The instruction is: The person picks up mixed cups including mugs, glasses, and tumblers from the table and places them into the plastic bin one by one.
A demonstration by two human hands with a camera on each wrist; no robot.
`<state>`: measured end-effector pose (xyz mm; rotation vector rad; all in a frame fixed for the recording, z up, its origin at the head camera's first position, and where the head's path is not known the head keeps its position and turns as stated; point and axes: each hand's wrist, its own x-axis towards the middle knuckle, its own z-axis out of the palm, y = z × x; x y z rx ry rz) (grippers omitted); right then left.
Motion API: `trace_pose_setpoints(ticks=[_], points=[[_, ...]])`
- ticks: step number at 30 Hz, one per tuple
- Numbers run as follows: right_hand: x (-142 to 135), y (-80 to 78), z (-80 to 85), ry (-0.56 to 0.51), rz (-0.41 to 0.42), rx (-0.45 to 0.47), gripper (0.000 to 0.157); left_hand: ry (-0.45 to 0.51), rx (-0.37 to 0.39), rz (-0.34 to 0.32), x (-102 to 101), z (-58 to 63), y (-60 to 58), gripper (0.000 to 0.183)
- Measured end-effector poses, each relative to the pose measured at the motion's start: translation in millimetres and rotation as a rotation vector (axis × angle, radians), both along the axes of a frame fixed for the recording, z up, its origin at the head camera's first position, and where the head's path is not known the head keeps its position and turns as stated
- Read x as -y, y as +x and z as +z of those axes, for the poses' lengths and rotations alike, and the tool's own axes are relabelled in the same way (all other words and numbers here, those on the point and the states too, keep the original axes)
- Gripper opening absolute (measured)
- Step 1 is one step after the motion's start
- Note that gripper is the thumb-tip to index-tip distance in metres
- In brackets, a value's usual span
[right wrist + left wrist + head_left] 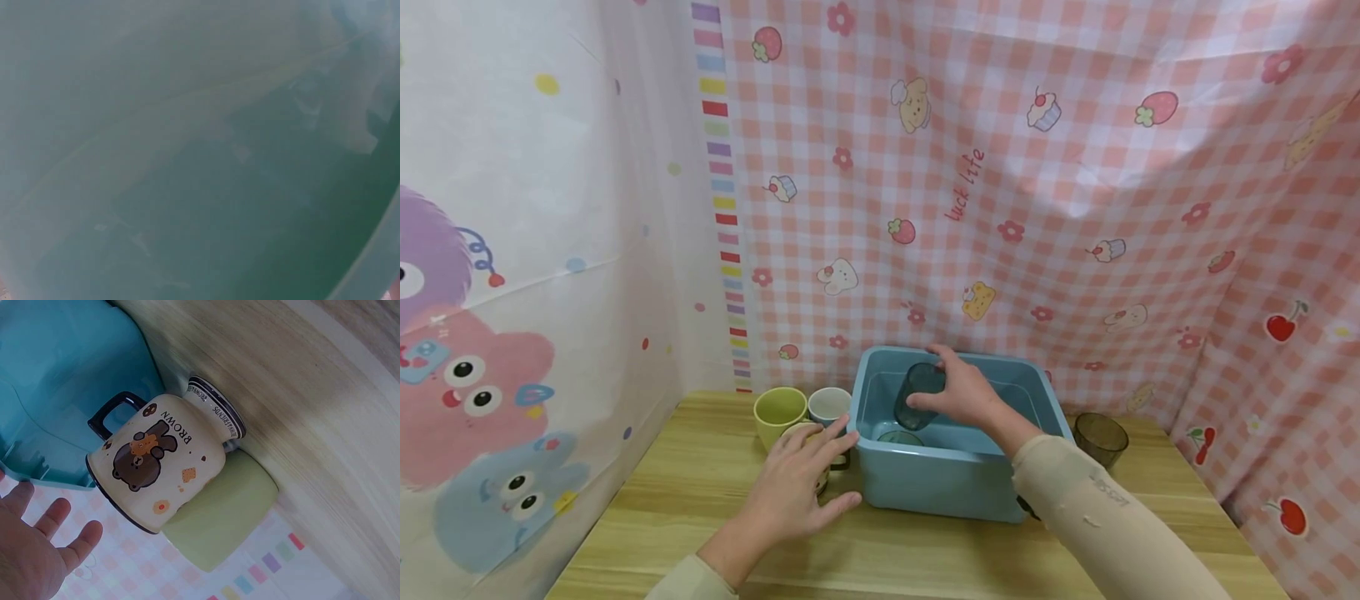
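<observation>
Inside a blue plastic bin (943,483), my right hand (967,392) holds a dark tinted drinking glass (916,396) between thumb and fingers, the glass tilted. A greenish glass (899,437) lies lower in the bin, partly behind the front wall. My left hand (790,485) has its fingers spread in the head view, at the bin's left side and overlapping a mug. The left wrist view shows that cream bear-print mug (159,453) with a black handle standing beside the bin, apart from the left fingers (81,547). The right wrist view holds only blurred blue-green surfaces.
A yellow-green mug (779,410) and a white-lined cup (830,404) stand left of the bin. An amber glass (1101,439) stands to its right. The wooden table (647,500) meets a pink checked curtain (962,250) behind the bin.
</observation>
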<state>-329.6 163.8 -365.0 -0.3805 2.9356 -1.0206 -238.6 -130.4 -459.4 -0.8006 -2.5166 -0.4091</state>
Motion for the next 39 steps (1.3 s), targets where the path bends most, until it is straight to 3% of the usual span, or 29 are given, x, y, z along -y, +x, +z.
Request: trace_pose_setpoints(ticks=[14,39], points=[[18.8,-6.9,-5.9,0.081,0.015,-0.015,0.093,-0.007,-0.001,-0.005,0.8,1.2,-0.1,0.08],[45.7,-22.7,-31.2,0.247,0.009,0.021,0.088,-0.004,-0.013,-0.003,0.5,-1.0,-1.5,0.08]])
